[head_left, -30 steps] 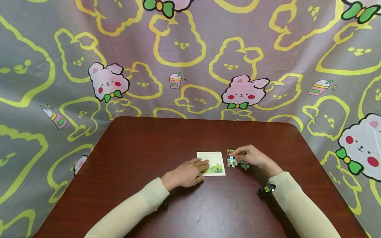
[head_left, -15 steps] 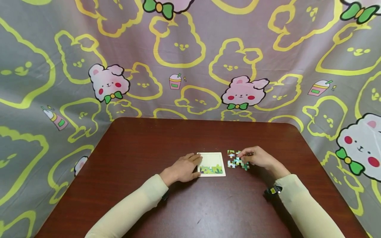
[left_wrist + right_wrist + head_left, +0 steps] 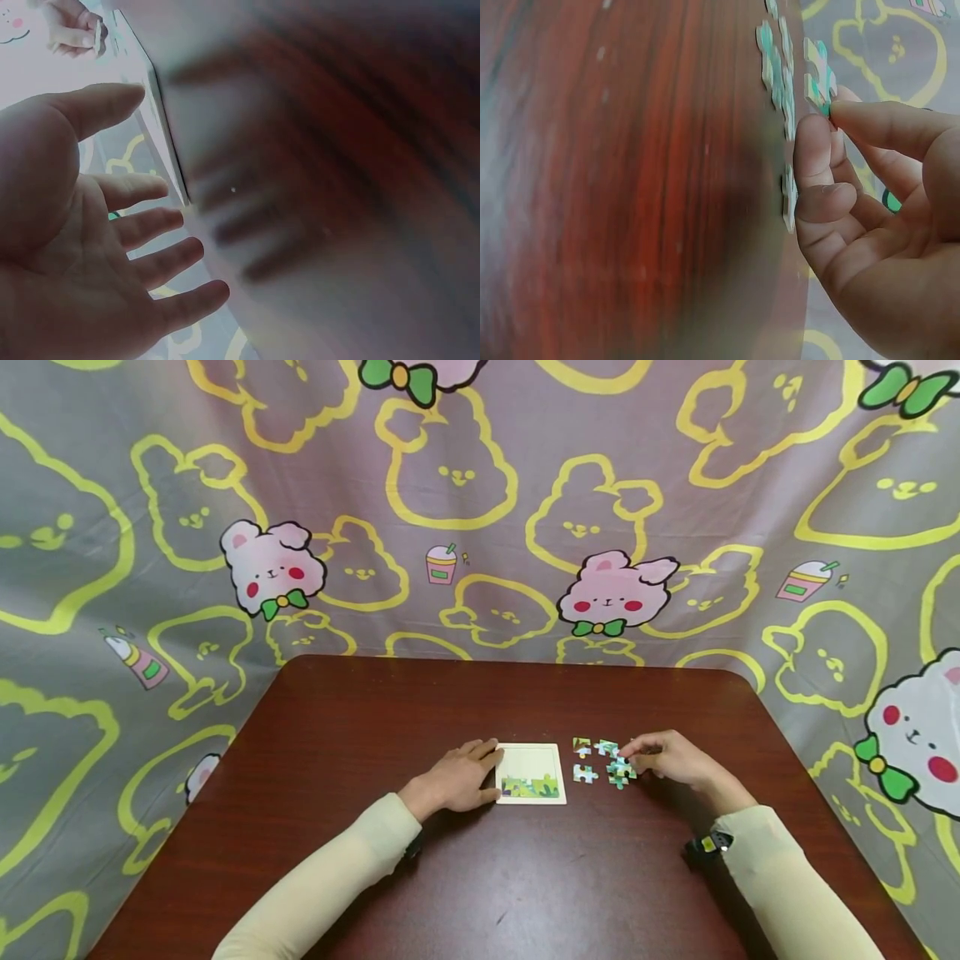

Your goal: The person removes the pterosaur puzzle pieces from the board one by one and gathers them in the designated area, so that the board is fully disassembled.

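Observation:
A shallow cream puzzle frame point(image 3: 531, 760) lies on the table, with joined green pieces point(image 3: 534, 787) along its lower part. My left hand point(image 3: 457, 777) rests at the frame's left edge; its fingers are straight in the left wrist view. To the right of the frame, my right hand point(image 3: 667, 760) pinches a jigsaw piece point(image 3: 821, 71) between thumb and fingers, held above the table. Under and beside that hand lie loose jigsaw pieces, among them a brownish one point(image 3: 582, 746) and a pale blue one point(image 3: 584, 773). My right fingers partly hide others.
A dark reddish-brown table point(image 3: 375, 718) bears everything. Behind it and at its sides hangs a grey curtain point(image 3: 480, 468) printed with yellow outlines and bunnies. A black wrist device point(image 3: 708, 843) sits at my right cuff.
My right hand has moved right with a jigsaw piece, uncovering loose pieces near the frame. My left hand has drawn back left from over the frame to its edge.

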{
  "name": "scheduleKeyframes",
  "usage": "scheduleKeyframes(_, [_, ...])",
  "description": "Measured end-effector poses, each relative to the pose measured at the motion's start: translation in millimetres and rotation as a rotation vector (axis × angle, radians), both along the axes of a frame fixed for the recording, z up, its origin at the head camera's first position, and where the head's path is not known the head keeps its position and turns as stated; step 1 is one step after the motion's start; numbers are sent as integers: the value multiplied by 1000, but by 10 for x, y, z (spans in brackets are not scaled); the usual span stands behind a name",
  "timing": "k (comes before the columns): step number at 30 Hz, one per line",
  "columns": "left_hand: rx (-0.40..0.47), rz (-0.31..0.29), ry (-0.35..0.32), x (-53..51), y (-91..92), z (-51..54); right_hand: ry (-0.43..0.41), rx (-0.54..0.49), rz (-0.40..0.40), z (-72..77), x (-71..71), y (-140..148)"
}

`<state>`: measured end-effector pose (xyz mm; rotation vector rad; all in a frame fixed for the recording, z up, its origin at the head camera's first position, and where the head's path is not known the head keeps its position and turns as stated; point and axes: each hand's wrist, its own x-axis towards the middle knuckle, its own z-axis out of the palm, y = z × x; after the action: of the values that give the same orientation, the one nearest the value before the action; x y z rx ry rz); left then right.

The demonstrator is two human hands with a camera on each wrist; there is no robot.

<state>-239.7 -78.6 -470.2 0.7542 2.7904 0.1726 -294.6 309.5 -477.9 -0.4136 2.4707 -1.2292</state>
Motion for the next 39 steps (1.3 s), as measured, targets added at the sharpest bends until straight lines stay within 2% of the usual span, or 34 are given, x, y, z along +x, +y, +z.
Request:
scheduleKeyframes(9, [7,7,-25,-18,-34,-11,2,13,13,13,6,139])
scheduleKeyframes(27, [14,9,-31,-27,-46,1,55,166,-41,5,27,244])
scheduleKeyframes(39, [15,8,-25,-35,-54,-28,82,154,-31,-27,25,253])
